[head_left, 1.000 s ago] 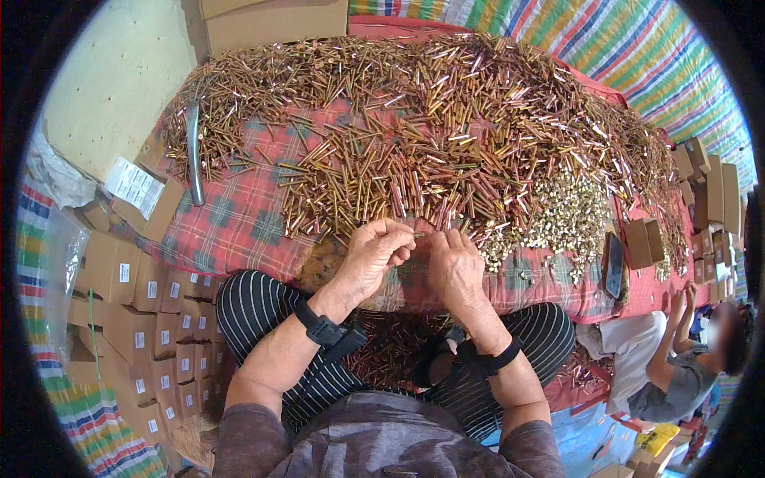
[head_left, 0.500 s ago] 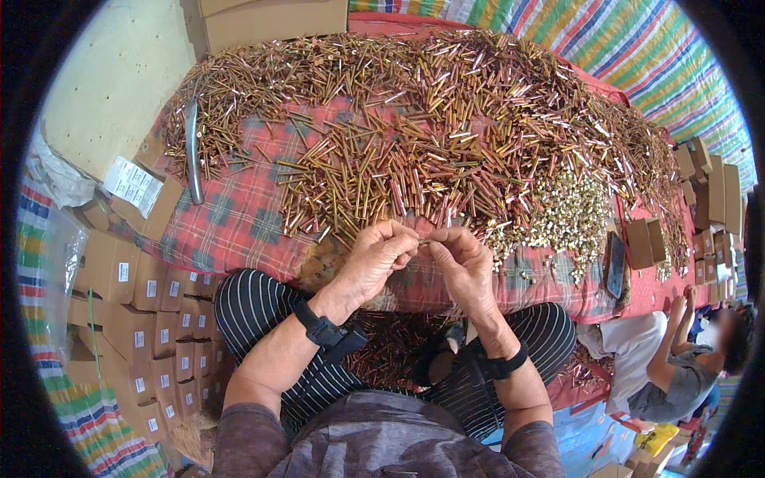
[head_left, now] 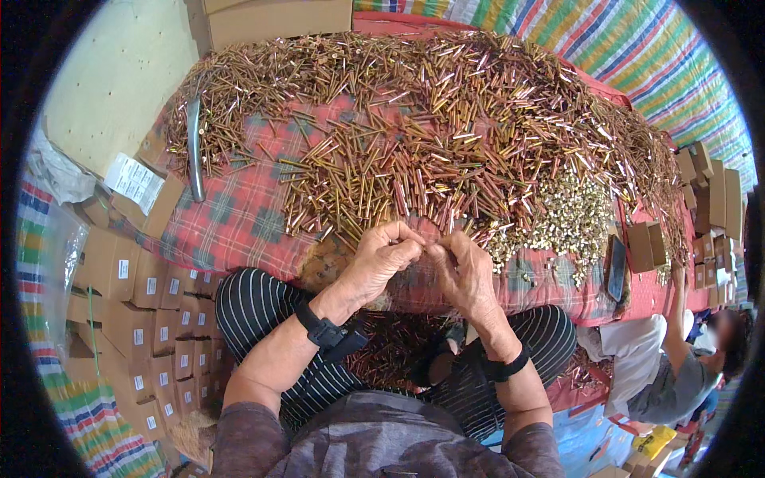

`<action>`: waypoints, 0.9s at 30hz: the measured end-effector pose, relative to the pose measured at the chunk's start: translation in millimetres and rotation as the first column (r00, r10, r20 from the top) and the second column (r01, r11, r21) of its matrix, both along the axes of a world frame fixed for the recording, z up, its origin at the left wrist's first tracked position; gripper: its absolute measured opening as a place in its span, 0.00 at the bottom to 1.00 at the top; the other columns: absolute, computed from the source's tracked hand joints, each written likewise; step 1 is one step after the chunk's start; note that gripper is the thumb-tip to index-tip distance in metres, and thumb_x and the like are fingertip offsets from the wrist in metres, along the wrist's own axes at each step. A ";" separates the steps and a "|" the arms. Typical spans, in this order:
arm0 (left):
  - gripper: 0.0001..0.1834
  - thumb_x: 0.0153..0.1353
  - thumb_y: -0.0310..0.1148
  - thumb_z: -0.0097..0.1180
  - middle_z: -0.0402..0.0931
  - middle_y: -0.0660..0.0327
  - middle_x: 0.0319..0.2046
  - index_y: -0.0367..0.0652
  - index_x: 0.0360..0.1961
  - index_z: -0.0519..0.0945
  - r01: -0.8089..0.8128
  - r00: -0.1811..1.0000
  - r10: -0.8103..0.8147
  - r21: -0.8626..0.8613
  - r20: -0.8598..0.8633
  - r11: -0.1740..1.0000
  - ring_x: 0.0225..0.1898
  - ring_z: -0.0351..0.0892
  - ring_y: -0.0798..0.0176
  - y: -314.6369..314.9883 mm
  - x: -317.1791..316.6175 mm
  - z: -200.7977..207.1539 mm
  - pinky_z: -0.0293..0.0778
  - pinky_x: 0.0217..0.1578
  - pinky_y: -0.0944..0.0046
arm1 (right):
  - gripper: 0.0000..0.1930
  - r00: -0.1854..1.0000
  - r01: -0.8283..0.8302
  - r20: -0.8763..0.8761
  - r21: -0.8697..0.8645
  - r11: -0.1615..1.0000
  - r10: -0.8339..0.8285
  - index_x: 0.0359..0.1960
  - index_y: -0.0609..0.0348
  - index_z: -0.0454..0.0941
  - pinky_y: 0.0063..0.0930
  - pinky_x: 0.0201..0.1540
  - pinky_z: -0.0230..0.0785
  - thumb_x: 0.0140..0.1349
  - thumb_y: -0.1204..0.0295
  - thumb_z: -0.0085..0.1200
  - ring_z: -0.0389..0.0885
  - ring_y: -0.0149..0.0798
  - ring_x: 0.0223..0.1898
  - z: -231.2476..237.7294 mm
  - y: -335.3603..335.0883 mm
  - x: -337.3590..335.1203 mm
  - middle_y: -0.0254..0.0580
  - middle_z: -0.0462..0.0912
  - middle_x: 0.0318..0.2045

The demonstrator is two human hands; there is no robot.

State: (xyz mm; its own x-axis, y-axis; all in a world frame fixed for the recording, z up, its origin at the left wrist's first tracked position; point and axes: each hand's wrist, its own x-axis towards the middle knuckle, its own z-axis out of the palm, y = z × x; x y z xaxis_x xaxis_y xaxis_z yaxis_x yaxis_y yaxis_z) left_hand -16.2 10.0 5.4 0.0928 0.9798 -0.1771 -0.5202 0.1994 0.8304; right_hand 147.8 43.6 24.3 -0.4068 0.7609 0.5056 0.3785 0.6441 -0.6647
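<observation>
My left hand [head_left: 378, 259] and my right hand [head_left: 468, 275] meet in front of my lap, over the near edge of a red plaid cloth [head_left: 231, 215]. The thumb and fingertips of each hand are pinched together. Whatever they hold is too small and too hidden to make out. Just beyond them spreads a big pile of slender copper-coloured metal rods or tubes [head_left: 355, 179]. To the right of my right hand lies a heap of small, shiny, pale-gold metal pieces [head_left: 570, 215].
A curved metal bar [head_left: 194, 151] lies at the left. Labelled cardboard boxes [head_left: 135, 307] are stacked beside my left knee. A dark flat block [head_left: 615, 267] and an open small carton [head_left: 645, 245] are at the right. Another person [head_left: 685, 374] sits at the far right.
My right fingers have curled in more, and the fingertips of my two hands have shifted slightly. The other person's arm now stretches out toward the cloth beside the cartons.
</observation>
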 end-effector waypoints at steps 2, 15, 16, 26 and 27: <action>0.02 0.55 0.27 0.56 0.69 0.70 0.22 0.40 0.30 0.76 0.017 1.000 -0.017 -0.002 -0.004 1.000 0.20 0.60 0.80 0.4 0.3 -0.7 0.57 0.21 0.78 | 0.12 0.999 0.045 0.033 -0.739 0.672 -0.030 0.32 0.64 0.75 0.30 0.23 0.64 0.62 0.65 0.53 0.72 0.35 0.19 5.8 -0.1 2.0 0.36 0.76 0.20; 0.10 0.49 0.33 0.61 0.77 0.54 0.26 0.39 0.31 0.81 0.248 0.374 0.044 0.145 -0.926 0.958 0.30 0.78 0.61 1.5 -32.7 33.9 0.73 0.34 0.65 | 0.12 0.900 0.314 0.371 -0.192 0.930 -0.228 0.26 0.60 0.75 0.41 0.26 0.68 0.55 0.64 0.58 0.78 0.54 0.25 17.8 11.3 34.9 0.50 0.78 0.20; 0.10 0.49 0.33 0.61 0.77 0.54 0.26 0.39 0.31 0.81 0.249 0.372 0.044 0.146 -0.927 0.957 0.30 0.78 0.61 2.6 -37.5 30.4 0.73 0.34 0.65 | 0.12 0.900 0.315 0.370 -0.191 0.930 -0.229 0.26 0.60 0.75 0.41 0.26 0.68 0.55 0.64 0.58 0.78 0.54 0.25 14.8 11.8 38.8 0.50 0.78 0.20; 0.09 0.45 0.30 0.63 0.72 0.54 0.32 0.38 0.28 0.80 0.251 0.039 0.241 0.243 -0.970 0.937 0.33 0.75 0.49 3.9 -35.9 2.0 0.72 0.37 0.54 | 0.09 0.852 0.115 0.524 -0.172 0.978 -0.008 0.29 0.59 0.75 0.43 0.33 0.71 0.50 0.69 0.59 0.78 0.53 0.32 4.7 7.5 36.0 0.48 0.75 0.29; 0.09 0.45 0.30 0.63 0.72 0.54 0.31 0.38 0.26 0.79 0.222 0.042 0.257 0.260 -0.965 0.940 0.32 0.76 0.49 4.2 -32.9 4.2 0.73 0.36 0.54 | 0.08 0.874 0.140 0.483 -0.158 0.978 -0.047 0.28 0.59 0.75 0.42 0.33 0.71 0.50 0.70 0.58 0.77 0.52 0.32 4.8 8.9 34.9 0.47 0.75 0.29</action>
